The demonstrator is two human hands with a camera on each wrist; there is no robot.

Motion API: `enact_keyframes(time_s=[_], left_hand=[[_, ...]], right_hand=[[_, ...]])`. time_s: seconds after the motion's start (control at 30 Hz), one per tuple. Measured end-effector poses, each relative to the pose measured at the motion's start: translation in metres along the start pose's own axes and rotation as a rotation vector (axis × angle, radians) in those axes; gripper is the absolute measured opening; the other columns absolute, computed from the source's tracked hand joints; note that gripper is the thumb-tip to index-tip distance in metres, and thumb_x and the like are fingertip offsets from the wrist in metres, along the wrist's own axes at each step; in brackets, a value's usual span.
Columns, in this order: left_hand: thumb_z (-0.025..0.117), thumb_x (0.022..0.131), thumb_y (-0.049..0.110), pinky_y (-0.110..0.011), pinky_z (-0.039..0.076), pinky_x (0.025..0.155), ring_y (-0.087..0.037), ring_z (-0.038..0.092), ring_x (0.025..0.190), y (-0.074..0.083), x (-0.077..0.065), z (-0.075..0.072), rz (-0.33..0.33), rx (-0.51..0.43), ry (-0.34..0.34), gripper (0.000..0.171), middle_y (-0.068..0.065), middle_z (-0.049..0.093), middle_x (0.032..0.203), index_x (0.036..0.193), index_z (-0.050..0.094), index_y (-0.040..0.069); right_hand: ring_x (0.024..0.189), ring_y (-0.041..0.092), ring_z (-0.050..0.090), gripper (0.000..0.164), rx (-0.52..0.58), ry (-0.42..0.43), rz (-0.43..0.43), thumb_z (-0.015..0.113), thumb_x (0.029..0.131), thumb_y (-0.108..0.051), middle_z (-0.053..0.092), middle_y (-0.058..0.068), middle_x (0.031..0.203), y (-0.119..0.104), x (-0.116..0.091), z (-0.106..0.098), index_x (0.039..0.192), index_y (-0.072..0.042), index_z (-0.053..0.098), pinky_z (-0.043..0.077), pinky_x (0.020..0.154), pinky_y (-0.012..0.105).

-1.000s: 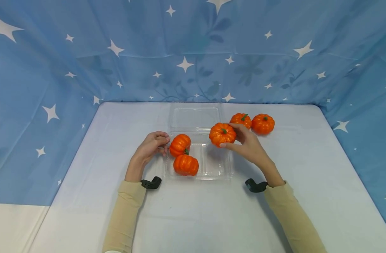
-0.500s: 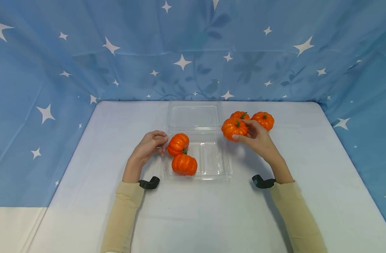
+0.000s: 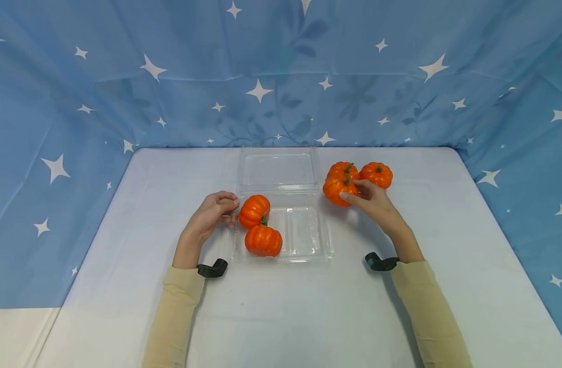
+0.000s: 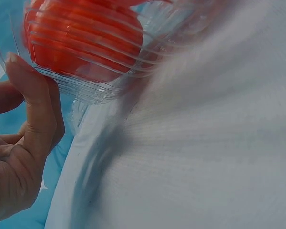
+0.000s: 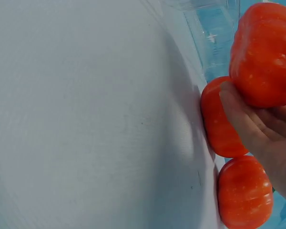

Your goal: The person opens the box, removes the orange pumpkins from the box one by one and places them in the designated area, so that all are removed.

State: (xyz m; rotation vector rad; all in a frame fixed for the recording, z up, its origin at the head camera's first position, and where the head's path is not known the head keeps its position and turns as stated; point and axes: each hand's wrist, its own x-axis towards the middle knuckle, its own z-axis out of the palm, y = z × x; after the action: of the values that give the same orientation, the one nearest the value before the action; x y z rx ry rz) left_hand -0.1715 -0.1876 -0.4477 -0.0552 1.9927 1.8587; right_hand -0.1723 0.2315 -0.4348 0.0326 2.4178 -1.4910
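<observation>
Fingers of the right hand (image 3: 375, 204) are wrapped round a bumpy orange pumpkin (image 3: 339, 191), with the thumb on the near side, and they have a good hold on it. This pumpkin is just past the back right corner of the clear box (image 3: 304, 232). It is up off the white table (image 3: 281, 317), and its green stem points up. The left hand (image 3: 211, 213) is at the left side of the clear box, with bent fingers right by the edge. I cannot tell if they pinch the plastic or only rest near it.

Two more orange pumpkins sit inside the clear box, both in its left part. One is the back pumpkin (image 3: 254, 211), and the other is the front pumpkin (image 3: 263, 241), which looks tipped on its side. They look like they touch. The see-through lid (image 3: 278, 170) lies open behind the clear box.

To the right of the lid, behind the clear box, are two others on the table. The closer one (image 3: 342, 168) is partly hidden by the pumpkin in the hand, and the farther one (image 3: 377, 174) is just beside it. Way behind the clear box hangs a blue cloth (image 3: 262, 61) with white stars.
</observation>
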Motion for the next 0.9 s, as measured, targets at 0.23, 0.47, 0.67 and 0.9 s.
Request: enact_keyframes(time_s=[0.23, 0.47, 0.67, 0.9], left_hand=[[0.056, 0.105, 0.013, -0.027, 0.054, 0.055, -0.014, 0.056, 0.060, -0.001, -0.001, 0.000, 0.006, -0.003, -0.001, 0.033, -0.006, 0.061, 0.082, 0.127, 0.045, -0.009], [0.056, 0.105, 0.012, -0.027, 0.054, 0.054, -0.014, 0.056, 0.060, 0.000, 0.000, 0.000, 0.015, -0.001, -0.003, 0.031, -0.008, 0.060, 0.082, 0.125, 0.046, -0.009], [0.055, 0.105, 0.012, -0.027, 0.054, 0.054, -0.014, 0.056, 0.060, 0.000, 0.001, 0.001, 0.017, 0.002, -0.006, 0.031, -0.008, 0.060, 0.082, 0.126, 0.045, -0.009], [0.055, 0.105, 0.012, -0.026, 0.054, 0.055, -0.014, 0.056, 0.061, -0.001, 0.000, 0.001, 0.014, 0.002, -0.002, 0.031, -0.008, 0.059, 0.083, 0.126, 0.045, -0.009]], right_hand=[[0.151, 0.041, 0.033, 0.086, -0.026, -0.032, 0.042, 0.067, 0.096, -0.054, 0.035, 0.018, 0.163, 0.003, 0.002, -0.001, 0.157, -0.003, 0.035, 0.032, 0.120, 0.061], [0.146, 0.041, 0.038, 0.088, -0.061, -0.038, 0.048, 0.071, 0.094, -0.051, 0.035, 0.018, 0.163, 0.005, 0.004, -0.002, 0.159, -0.005, 0.033, 0.037, 0.117, 0.062], [0.134, 0.042, 0.051, 0.085, -0.089, -0.025, -0.018, 0.078, 0.092, -0.036, 0.044, 0.022, 0.155, 0.012, 0.006, 0.002, 0.157, -0.002, 0.035, 0.045, 0.112, 0.057], [0.135, 0.045, 0.052, 0.080, -0.251, 0.026, -0.173, 0.084, 0.088, -0.025, 0.048, 0.024, 0.149, 0.010, 0.010, 0.018, 0.150, 0.002, 0.041, 0.044, 0.113, 0.058]])
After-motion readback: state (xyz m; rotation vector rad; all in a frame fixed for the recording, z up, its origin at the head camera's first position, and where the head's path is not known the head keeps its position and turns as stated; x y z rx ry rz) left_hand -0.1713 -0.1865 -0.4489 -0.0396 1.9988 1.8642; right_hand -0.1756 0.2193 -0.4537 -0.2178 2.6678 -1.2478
